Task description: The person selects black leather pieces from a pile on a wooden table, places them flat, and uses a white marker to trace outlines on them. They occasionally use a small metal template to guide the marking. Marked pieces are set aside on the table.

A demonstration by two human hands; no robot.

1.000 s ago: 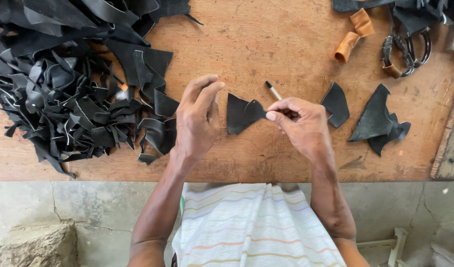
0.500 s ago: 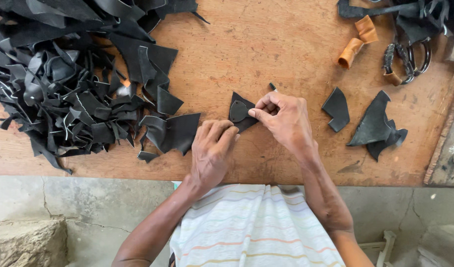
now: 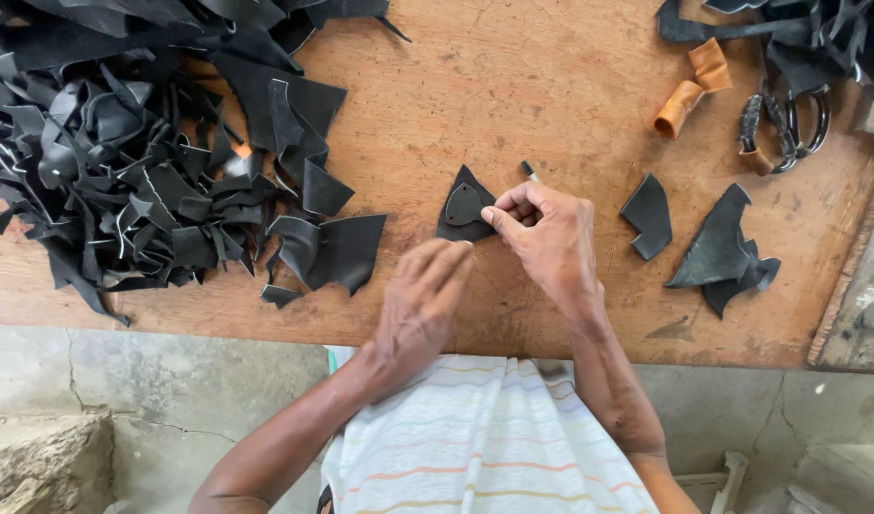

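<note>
A small black leather scrap [image 3: 453,228] lies flat on the wooden table [image 3: 513,86]. On it rests a dark shield-shaped template [image 3: 464,205]. My right hand [image 3: 546,233] is closed around a pen [image 3: 529,171], whose end sticks out above the fingers, and its fingertips press on the template's right edge. My left hand [image 3: 423,295] hovers just below the scrap with its fingers stretched out and holds nothing; its fingertips come close to the scrap's lower edge.
A big heap of black leather offcuts [image 3: 123,162] fills the table's left side. Two cut black pieces [image 3: 646,214] [image 3: 723,252] lie to the right. At the back right are tan leather rolls [image 3: 689,90], pincers [image 3: 784,128] and more scraps. Concrete floor lies below.
The scrap, held up between both hands before, now lies on the table with the template on it. My left hand let go, dropped toward me, and now reaches back toward the scrap.
</note>
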